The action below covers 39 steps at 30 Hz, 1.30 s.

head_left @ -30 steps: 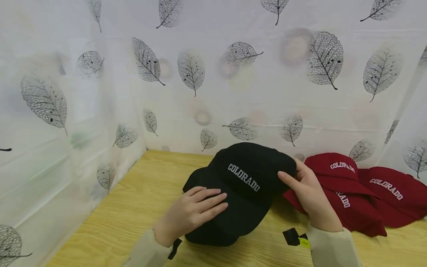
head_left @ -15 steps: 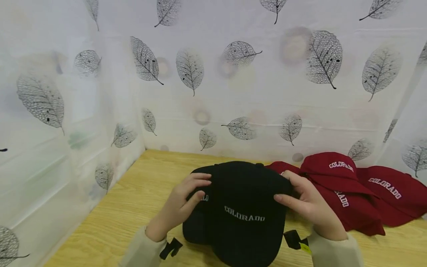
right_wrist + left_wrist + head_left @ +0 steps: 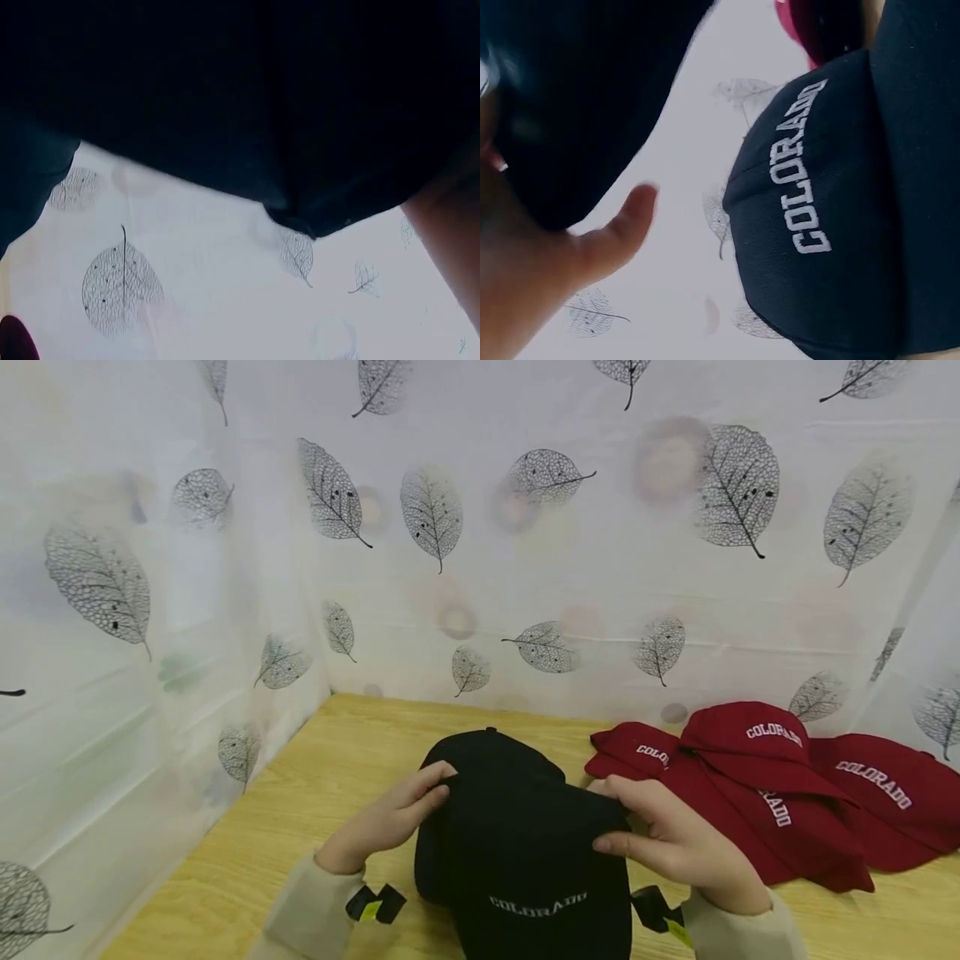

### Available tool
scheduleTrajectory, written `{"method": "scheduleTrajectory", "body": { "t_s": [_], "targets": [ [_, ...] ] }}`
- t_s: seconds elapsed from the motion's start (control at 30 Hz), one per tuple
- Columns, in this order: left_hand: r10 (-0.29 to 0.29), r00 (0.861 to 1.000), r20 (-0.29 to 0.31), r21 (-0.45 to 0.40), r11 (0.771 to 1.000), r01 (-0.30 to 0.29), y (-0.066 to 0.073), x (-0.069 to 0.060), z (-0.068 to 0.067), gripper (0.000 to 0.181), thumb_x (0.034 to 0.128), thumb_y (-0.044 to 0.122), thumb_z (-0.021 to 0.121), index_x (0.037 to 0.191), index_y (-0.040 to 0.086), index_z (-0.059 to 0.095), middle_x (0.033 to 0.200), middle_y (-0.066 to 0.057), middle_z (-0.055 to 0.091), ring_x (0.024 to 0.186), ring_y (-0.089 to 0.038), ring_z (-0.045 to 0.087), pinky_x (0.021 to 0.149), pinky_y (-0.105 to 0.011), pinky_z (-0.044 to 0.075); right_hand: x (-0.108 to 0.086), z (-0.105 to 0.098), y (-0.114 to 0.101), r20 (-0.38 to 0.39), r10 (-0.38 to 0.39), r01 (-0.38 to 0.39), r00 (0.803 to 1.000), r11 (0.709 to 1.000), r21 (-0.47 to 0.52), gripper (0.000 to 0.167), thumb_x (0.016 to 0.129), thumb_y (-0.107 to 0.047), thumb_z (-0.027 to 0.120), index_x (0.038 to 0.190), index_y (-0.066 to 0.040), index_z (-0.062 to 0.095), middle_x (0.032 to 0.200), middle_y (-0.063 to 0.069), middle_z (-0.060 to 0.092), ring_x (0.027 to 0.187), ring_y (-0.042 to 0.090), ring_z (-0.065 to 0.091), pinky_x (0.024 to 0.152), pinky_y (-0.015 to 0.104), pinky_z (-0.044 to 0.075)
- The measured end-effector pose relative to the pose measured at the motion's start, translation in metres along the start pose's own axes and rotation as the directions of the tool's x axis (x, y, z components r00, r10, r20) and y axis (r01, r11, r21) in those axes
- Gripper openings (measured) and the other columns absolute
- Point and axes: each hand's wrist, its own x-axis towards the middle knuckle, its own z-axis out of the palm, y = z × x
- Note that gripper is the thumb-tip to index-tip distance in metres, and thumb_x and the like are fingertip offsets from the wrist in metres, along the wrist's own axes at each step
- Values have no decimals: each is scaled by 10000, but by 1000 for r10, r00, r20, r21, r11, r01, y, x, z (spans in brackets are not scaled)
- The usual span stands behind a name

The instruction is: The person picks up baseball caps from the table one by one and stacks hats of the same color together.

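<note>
In the head view a black cap (image 3: pixel 536 852) with white COLORADO lettering is held up between both hands, tilted with its front low. The left hand (image 3: pixel 390 818) pinches its left edge, and the right hand (image 3: pixel 675 839) grips its right edge with the thumb on the near side. Behind it, on the table, rests another black cap (image 3: pixel 491 752), partly hidden. The left wrist view shows that cap's lettered front (image 3: pixel 802 172) and the left thumb beside a dark cap edge. Dark cloth (image 3: pixel 225 97) fills the top of the right wrist view.
Several dark red COLORADO caps (image 3: pixel 757 777) lie overlapping at the right of the wooden table (image 3: pixel 300 802). A white curtain (image 3: pixel 480 568) with leaf prints hangs behind and along the left side. Black straps with yellow tags are at both wrists.
The held cap has come down and toward the camera, its front tipping lower. The left hand has gone from lying on the brim to pinching the cap's edge. More of the rear black cap shows.
</note>
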Motion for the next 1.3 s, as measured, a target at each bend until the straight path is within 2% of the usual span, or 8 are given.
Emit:
{"method": "scheduleTrajectory", "body": {
  "t_s": [0.1, 0.3, 0.5, 0.73, 0.93, 1.07, 1.2, 1.3],
  "targets": [
    [90, 983, -159, 46, 995, -84, 1, -1, 0, 111, 936, -14, 323, 935, 29, 426, 765, -33, 380, 691, -155, 406, 600, -290, 355, -2, -2, 1, -1, 110, -110, 994, 993, -36, 318, 740, 101, 627, 981, -50, 485, 830, 15, 550, 760, 113, 521, 663, 257, 442],
    [110, 896, -431, 30, 994, -108, 8, 1, 5, 142, 939, -5, 295, 949, -15, 437, 767, -44, 410, 622, -122, 403, 546, -281, 358, -4, -1, 11, 49, 285, -287, 957, 958, 29, 274, 774, 27, 632, 965, -101, 482, 784, -8, 568, 706, 121, 544, 645, 255, 457],
    [23, 858, -512, -101, 991, -86, 8, -1, 5, 150, 950, -6, 259, 909, -34, 401, 786, -19, 399, 625, -122, 407, 542, -292, 351, -8, 0, 27, 119, 345, -349, 931, 937, 19, 379, 765, -114, 684, 1092, -84, 495, 936, 5, 567, 845, 142, 539, 763, 279, 444],
    [-58, 789, -612, -175, 983, -63, 2, 0, -2, 169, 963, 107, 292, 882, 96, 439, 768, 0, 398, 650, -108, 411, 565, -239, 365, -14, -2, 42, 57, 528, -530, 847, 848, 19, 247, 804, -93, 643, 1020, -95, 522, 886, -5, 583, 780, 129, 549, 718, 267, 451],
    [-324, 724, -608, -393, 916, 79, -12, 7, -15, 173, 962, 191, 341, 868, 73, 426, 816, -42, 428, 698, -118, 469, 605, -241, 417, -13, -2, 59, -208, 566, -573, 798, 819, 31, 89, 836, 2, 568, 918, -5, 532, 741, 39, 566, 659, 144, 552, 616, 279, 465],
    [-477, 681, -556, -429, 866, 256, -26, 11, -22, 171, 964, 128, 344, 910, -14, 421, 819, -66, 436, 700, -130, 484, 623, -265, 426, -11, 5, 74, -302, 614, -626, 729, 777, 69, 89, 844, -7, 566, 913, 38, 533, 792, 97, 600, 693, 188, 610, 642, 325, 497],
    [-586, 650, -483, -493, 796, 351, -38, 12, -27, 95, 959, 34, 307, 1020, -15, 360, 834, -88, 479, 712, -145, 523, 643, -284, 437, -10, 13, 87, -336, 683, -677, 648, 719, 156, 148, 836, -16, 582, 939, 81, 539, 856, 153, 620, 729, 207, 626, 637, 312, 507],
    [-602, 648, -466, -483, 787, 384, -45, 12, -28, 87, 941, -22, 275, 1005, 38, 273, 830, -104, 447, 743, -174, 519, 660, -298, 424, -11, 17, 93, -368, 707, -707, 604, 689, 163, 145, 828, -23, 595, 912, 85, 549, 833, 154, 627, 721, 217, 631, 620, 299, 508]
  ]
}}
